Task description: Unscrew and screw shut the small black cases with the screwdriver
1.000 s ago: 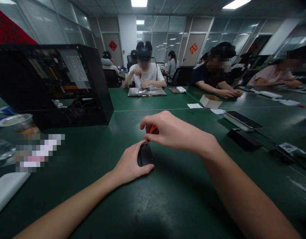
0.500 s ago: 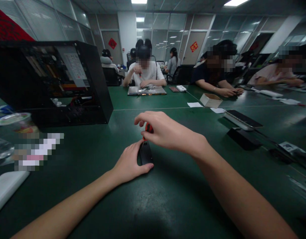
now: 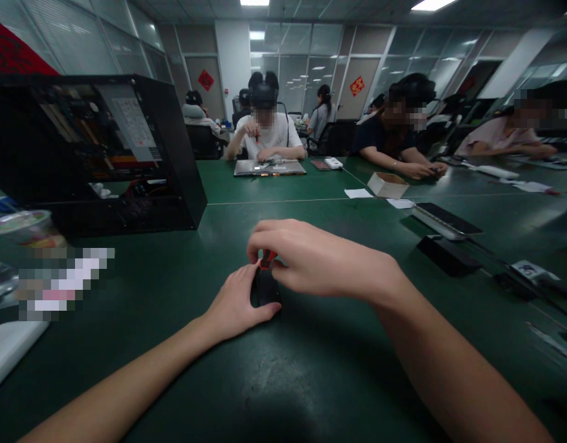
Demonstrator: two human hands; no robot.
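A small black device [image 3: 266, 288] lies on the green table [image 3: 283, 369] in front of me. My left hand [image 3: 235, 304] curls round its left side and near end, thumb and fingers holding it down. My right hand [image 3: 318, 261] hovers just above it, fingers pinched on a small screwdriver with a red-orange handle [image 3: 267, 257] that stands with its tip down on the device's far end. Most of the tool is hidden under my fingers.
An open black computer case [image 3: 96, 154] stands at the left. A white object [image 3: 9, 351] lies near left, a sealed cup [image 3: 20, 224] behind it. To the right are a phone [image 3: 447, 220], a black box [image 3: 447, 255] and a cardboard box [image 3: 387, 183]. Several people work across the table.
My right hand has sunk lower onto the device and its fingers have shifted round the screwdriver handle. My left hand keeps the same hold.
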